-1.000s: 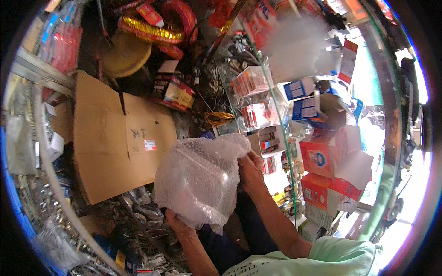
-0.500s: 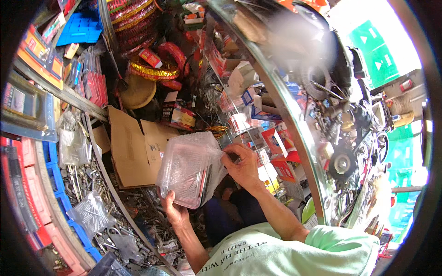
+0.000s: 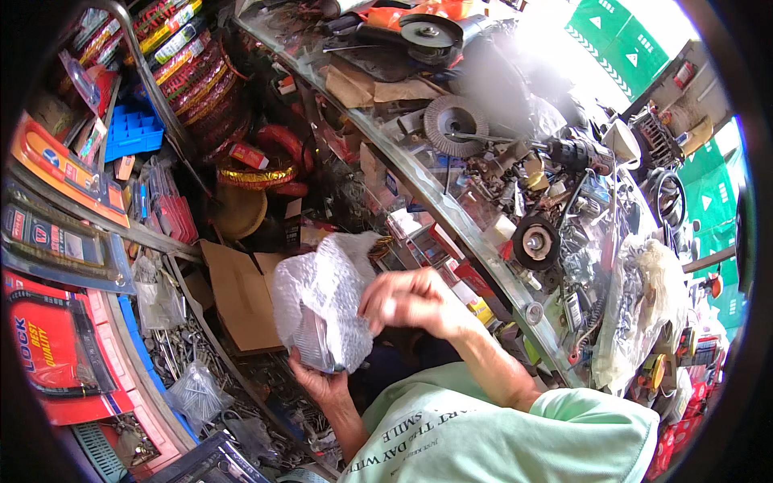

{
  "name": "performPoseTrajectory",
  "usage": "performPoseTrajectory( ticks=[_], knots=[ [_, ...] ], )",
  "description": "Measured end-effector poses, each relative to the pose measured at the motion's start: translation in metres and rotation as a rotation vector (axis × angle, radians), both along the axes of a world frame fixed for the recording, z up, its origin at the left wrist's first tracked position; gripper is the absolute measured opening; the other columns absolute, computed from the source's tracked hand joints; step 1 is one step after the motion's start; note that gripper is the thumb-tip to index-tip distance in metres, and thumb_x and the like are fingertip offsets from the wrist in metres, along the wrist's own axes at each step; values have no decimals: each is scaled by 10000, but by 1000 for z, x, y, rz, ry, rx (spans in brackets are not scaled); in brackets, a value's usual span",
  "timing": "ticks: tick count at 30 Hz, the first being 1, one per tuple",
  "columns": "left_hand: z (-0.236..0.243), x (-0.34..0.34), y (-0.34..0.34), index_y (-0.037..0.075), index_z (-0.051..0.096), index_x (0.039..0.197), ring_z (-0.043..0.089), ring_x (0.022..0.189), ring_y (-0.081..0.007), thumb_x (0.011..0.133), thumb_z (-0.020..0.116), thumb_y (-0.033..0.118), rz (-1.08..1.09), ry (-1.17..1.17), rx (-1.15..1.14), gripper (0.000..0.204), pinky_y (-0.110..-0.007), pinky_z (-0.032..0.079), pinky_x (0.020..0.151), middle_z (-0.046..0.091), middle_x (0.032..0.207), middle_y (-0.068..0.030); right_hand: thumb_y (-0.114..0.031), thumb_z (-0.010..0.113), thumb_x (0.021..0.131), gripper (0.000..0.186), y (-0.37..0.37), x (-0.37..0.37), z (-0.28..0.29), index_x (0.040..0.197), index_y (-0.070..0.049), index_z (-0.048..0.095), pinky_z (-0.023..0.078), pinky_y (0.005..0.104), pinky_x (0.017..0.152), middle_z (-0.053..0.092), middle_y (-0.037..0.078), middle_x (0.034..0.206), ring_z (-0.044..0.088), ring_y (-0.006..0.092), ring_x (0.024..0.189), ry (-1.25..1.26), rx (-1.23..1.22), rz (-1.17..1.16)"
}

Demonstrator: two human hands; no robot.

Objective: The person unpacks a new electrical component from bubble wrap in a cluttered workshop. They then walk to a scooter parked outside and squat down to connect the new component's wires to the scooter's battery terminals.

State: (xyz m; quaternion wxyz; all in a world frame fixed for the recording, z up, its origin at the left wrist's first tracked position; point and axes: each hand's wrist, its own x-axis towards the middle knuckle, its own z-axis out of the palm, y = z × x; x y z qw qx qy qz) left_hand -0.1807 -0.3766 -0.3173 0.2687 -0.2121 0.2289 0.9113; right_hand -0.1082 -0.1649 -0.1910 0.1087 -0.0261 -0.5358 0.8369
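Observation:
A box-shaped package in clear bubble wrap (image 3: pixel 338 278) is tilted up in front of me, with a ridged, clear face (image 3: pixel 314 334) showing at its lower left. Beneath its lower edge, my left hand (image 3: pixel 320 382) grips the package, thumb along the near side and most fingers hidden below. On the package's right side is my right hand (image 3: pixel 411 304), its fingers curled against the edge of the bubble wrap and slightly smeared by motion. Just behind the package to the left stands an opened cardboard box (image 3: pixel 241 294).
A glass-topped counter (image 3: pixel 451 209) runs diagonally at the right, crowded with an angle grinder (image 3: pixel 427 36), a toothed gear (image 3: pixel 456 125), a drill (image 3: pixel 580 153) and loose parts. Left, a shelf holds packaged locks (image 3: pixel 60 342) and a bag of screws (image 3: pixel 197 394). Wrapped tyres (image 3: pixel 201 88) stand behind.
The bubble wrap has come over the front of the package, covering most of the clear face. My right hand has moved slightly down and left. The view has turned, showing more of the counter.

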Motion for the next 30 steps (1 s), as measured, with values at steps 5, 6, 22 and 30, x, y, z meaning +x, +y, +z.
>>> performPoseTrajectory(
  ticks=[5,6,22,30],
  knots=[
    [17,-18,5,30,473,1288,542,1058,-261,836,637,438,-109,59,-191,630,-426,437,913,550,1193,-121,-109,614,902,174,-54,-12,8,957,52,647,491,357,826,660,179,1014,637,273,939,30,400,430],
    [19,-23,5,51,513,1233,564,967,-228,848,631,426,-85,76,-244,550,-394,461,849,581,1093,-102,-117,597,913,190,-60,-15,3,991,51,639,493,353,823,661,174,990,639,259,926,-40,520,315],
    [90,-16,23,-52,409,1306,523,1111,-266,722,714,-1,205,705,-830,660,-417,436,964,506,1254,-189,-292,506,953,347,-45,-35,-49,932,49,564,475,334,639,609,91,788,580,188,700,-528,367,-347],
    [121,11,31,2,440,1281,440,1196,-332,634,820,192,178,1091,-1200,773,-490,369,1015,412,1284,-191,-391,432,987,548,-32,-47,-55,1378,-6,430,342,461,1085,499,127,1381,480,272,1251,-417,-693,-100]
  ],
)
